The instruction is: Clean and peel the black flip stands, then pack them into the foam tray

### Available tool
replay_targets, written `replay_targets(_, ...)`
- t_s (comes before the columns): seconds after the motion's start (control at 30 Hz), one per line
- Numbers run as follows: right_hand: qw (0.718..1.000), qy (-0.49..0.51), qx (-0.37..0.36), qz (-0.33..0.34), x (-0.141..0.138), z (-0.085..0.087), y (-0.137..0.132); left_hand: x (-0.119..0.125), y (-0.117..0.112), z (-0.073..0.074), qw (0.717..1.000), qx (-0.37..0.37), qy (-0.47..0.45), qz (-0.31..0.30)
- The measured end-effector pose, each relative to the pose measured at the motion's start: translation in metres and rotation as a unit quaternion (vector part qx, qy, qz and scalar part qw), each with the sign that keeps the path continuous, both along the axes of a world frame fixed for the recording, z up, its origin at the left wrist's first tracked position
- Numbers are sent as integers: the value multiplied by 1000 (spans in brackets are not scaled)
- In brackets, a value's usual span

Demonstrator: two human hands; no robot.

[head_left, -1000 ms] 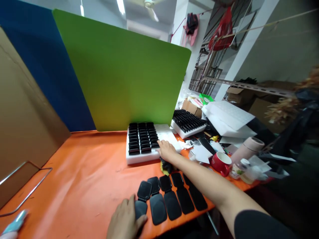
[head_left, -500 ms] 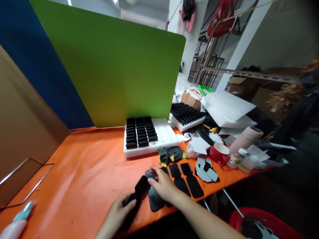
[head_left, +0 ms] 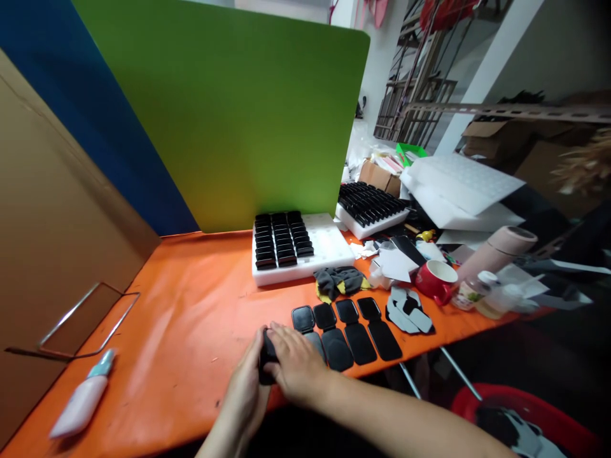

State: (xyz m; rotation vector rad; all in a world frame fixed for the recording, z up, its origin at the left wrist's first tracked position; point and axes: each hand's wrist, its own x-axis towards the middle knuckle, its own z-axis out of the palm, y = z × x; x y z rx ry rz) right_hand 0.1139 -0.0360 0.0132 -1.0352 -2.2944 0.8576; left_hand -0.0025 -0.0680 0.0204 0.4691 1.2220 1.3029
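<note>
My left hand [head_left: 249, 385] and my right hand [head_left: 298, 369] are closed from both sides on a black compact case [head_left: 267, 361], held upright near the table's front edge. Fingers cover most of it; it looks folded. Right of my hands, several open black compact cases [head_left: 359, 340] lie side by side, each with a smaller panel hinged to a larger one. The nearest is partly behind my right hand. Beyond them rests a grey and yellow cloth [head_left: 340, 281]. A white foam tray [head_left: 329, 238] farther back holds rows of black cases standing on edge.
Grey-and-black cut pieces [head_left: 408, 312] lie right of the open cases, near a red mug [head_left: 435, 280] and a pink bottle [head_left: 501, 253]. Another filled foam tray [head_left: 372, 222] stands behind. At left are a spray bottle [head_left: 83, 397] and a wire frame [head_left: 102, 318]. A green board [head_left: 229, 121] rises behind.
My right hand has left the row of open cases and joined my left hand. The case in my left hand was unfolded and now looks folded between both hands. The view has shifted.
</note>
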Motion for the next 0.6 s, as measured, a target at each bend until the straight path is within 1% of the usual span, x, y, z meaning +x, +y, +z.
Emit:
replay_targets(0.07,998,53,-23,31,3,-6,-8,0,0,5,1000,-7,-14,-5)
replay_targets(0.1,995,87,-45,23,5,-8,-10,-1,0,8,1000,-12,-19,-12)
replay_targets(0.13,989,129,-72,-6,7,-11,-11,-2,0,10,999,-13,-23,-19)
replay_targets(0.17,977,178,-110,-49,7,-12,-12,-2,0,12,1000,-8,-24,-18)
replay_targets(0.2,954,232,-162,-95,7,-14,-14,-2,0,13,1000,3,-21,-6)
replay_targets(0.23,921,288,-228,-130,4,-15,-17,0,1,13,1000,19,-14,15)
replay_targets(0.27,879,340,-302,-144,0,-16,-21,2,2,13,999,35,-3,40)
replay_targets(0.33,789,421,-431,-118,-10,-16,-31,10,4,11,996,45,36,74)
replay_targets(0.37,753,450,-468,-104,-16,-16,-35,14,5,9,994,42,65,78)
replay_targets(0.4,729,474,-483,-103,-21,-15,-38,19,6,8,992,42,95,76)
replay_targets(0.43,718,492,-479,-114,-25,-15,-39,22,6,6,989,44,123,70)
replay_targets(0.47,718,503,-461,-136,-26,-15,-38,25,7,3,986,52,147,63)
replay_targets(0.5,728,504,-434,-163,-24,-15,-33,25,8,1,982,63,168,58)
replay_targets(0.53,746,492,-408,-187,-20,-15,-24,24,9,-2,977,76,192,49)
replay_targets(0.6,799,432,-360,-212,-3,-9,2,14,15,-7,960,89,265,7)
